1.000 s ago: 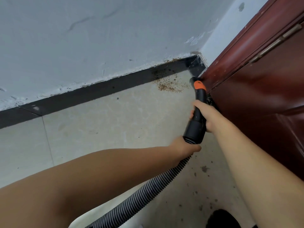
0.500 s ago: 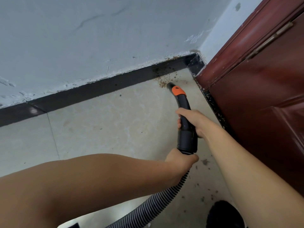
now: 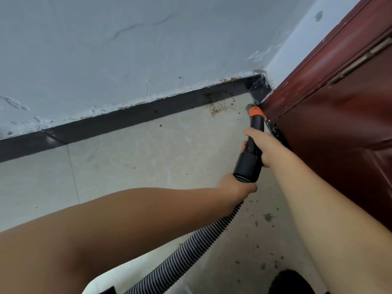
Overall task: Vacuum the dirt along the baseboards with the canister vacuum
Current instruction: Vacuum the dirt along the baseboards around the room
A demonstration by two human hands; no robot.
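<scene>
A black vacuum nozzle (image 3: 252, 143) with an orange collar (image 3: 255, 112) points into the floor corner, its tip close to the door frame and the black baseboard (image 3: 127, 119). My right hand (image 3: 265, 145) grips the nozzle tube partway down. My left hand (image 3: 235, 186) grips the ribbed grey hose (image 3: 191, 245) just below the black cuff. Brown dirt crumbs (image 3: 220, 108) lie on the tile along the baseboard, a little left of the nozzle tip.
A dark red door (image 3: 339, 124) fills the right side, with grime along its threshold. More dark specks (image 3: 267, 217) dot the pale floor tiles near the door. A black rounded object (image 3: 286, 282) sits at the bottom edge. The wall above is pale and chipped.
The nozzle has swung right, from the crumbs by the baseboard back toward the corner at the door frame. Both hands kept their grips.
</scene>
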